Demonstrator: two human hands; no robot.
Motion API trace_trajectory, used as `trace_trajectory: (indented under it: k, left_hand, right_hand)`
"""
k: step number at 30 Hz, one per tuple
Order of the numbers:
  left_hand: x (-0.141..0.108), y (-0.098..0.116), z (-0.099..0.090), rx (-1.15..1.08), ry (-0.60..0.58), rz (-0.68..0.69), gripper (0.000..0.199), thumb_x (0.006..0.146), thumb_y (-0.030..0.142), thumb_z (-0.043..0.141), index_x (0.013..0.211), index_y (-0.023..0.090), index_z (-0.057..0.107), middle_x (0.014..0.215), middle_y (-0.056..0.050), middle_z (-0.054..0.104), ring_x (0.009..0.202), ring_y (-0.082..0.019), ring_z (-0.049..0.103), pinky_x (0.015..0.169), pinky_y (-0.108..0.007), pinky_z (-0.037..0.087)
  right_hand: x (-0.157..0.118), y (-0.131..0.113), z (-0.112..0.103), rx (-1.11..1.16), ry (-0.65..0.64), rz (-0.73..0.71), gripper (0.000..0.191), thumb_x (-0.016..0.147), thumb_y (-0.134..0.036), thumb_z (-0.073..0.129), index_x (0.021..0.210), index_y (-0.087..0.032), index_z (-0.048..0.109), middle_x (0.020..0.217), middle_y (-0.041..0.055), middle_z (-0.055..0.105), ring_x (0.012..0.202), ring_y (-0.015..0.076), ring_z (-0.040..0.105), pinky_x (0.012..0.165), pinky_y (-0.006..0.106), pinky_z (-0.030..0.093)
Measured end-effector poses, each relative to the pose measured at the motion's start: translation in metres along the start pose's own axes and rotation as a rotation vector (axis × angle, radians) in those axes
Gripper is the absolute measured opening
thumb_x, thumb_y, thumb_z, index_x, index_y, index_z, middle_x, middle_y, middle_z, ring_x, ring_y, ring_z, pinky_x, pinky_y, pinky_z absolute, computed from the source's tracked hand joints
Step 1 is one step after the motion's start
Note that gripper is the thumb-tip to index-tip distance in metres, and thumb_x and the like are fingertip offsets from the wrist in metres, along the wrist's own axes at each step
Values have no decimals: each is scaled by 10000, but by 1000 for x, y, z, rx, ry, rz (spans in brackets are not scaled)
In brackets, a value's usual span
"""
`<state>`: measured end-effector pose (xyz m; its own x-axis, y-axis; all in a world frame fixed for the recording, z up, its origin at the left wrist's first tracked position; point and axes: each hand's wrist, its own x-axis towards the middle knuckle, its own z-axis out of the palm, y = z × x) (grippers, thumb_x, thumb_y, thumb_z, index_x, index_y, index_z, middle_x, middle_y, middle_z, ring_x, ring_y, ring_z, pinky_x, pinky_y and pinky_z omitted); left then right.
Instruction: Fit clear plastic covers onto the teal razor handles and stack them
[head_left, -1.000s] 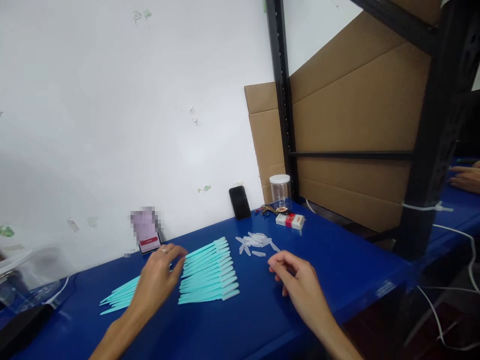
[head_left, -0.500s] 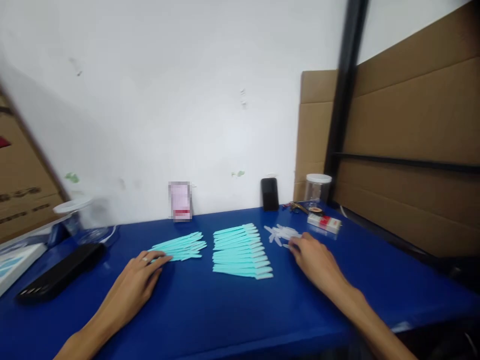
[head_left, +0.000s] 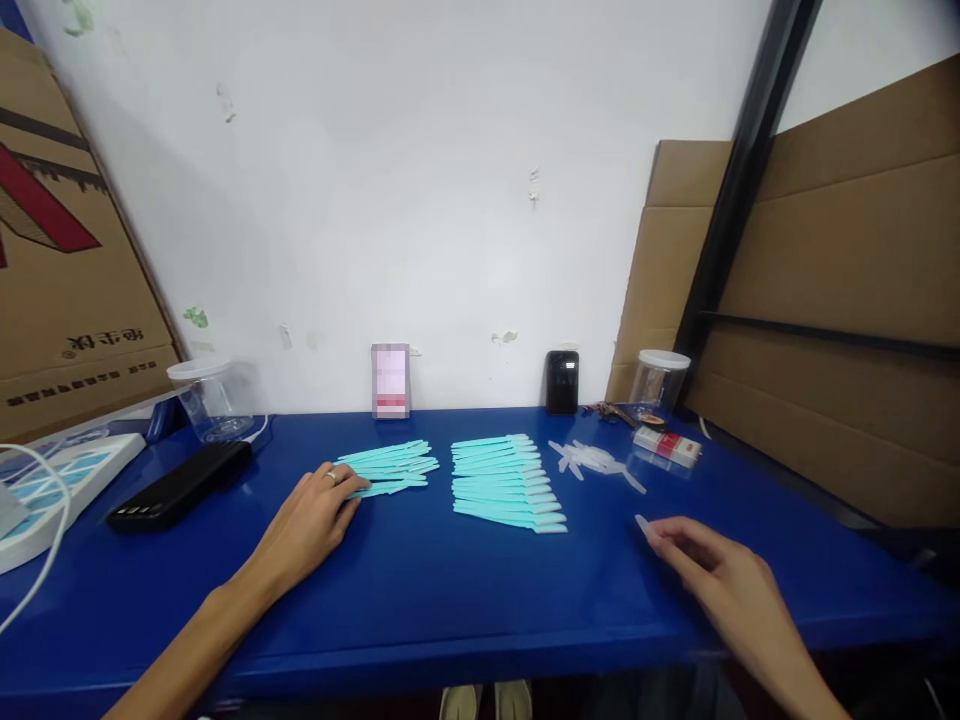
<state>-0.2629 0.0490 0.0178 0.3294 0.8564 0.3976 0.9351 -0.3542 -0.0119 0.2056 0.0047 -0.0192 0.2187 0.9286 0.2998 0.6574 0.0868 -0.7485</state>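
Observation:
My left hand (head_left: 319, 515) rests at the near left edge of a loose pile of turquoise eyebrow razors (head_left: 397, 463). Its fingers are drawn together on the end of one razor, partly hiding it. In the middle, a row of turquoise razors with whitish caps (head_left: 502, 482) lies side by side, caps to the right. Right of that row is a small heap of translucent blade caps (head_left: 592, 458). My right hand (head_left: 720, 570) is raised nearer the front edge, pinching one cap (head_left: 643, 524) between thumb and fingertips, apart from the heap.
Along the wall stand a phone-like pink screen (head_left: 391, 385), a black device (head_left: 562, 382) and a clear jar (head_left: 660, 385). A small red-white box (head_left: 667, 446) lies right. To the left are a black power bank (head_left: 184, 485), a power strip (head_left: 75, 500) and another jar (head_left: 214, 400).
My right hand has come away from the cap heap toward the front right, with a cap in its fingertips. My left hand stays at the razor pile. The view has shifted.

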Motion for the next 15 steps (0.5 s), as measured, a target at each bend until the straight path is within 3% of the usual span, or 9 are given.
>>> trace_trajectory:
  k: [6, 12, 15]
  left_hand:
    - [-2, -7, 6, -30, 32, -17, 326, 943, 360, 422, 1101, 252, 686, 1112, -69, 684, 1059, -267, 624, 891, -392, 492]
    - [7, -48, 30, -22, 101, 11, 359, 875, 469, 509, 1139, 313, 696, 1134, -42, 720, 1031, -279, 673, 904, -397, 533]
    - [14, -61, 37, -38, 135, 66, 319, 844, 452, 520, 1040, 324, 737, 1052, -31, 744, 964, -272, 695, 859, -371, 554]
  right_hand:
    - [1, 5, 7, 106, 38, -73, 323, 809, -539, 593, 821, -239, 715, 721, 3, 707, 623, 177, 598, 570, 232, 432]
    - [-1, -11, 5, 220, 100, -93, 218, 839, -367, 581, 722, -214, 682, 666, 3, 662, 609, 171, 570, 572, 251, 403]
    - [-3, -15, 2, 246, 141, -92, 182, 829, -303, 591, 696, -212, 676, 648, -9, 646, 585, 155, 548, 566, 249, 381]
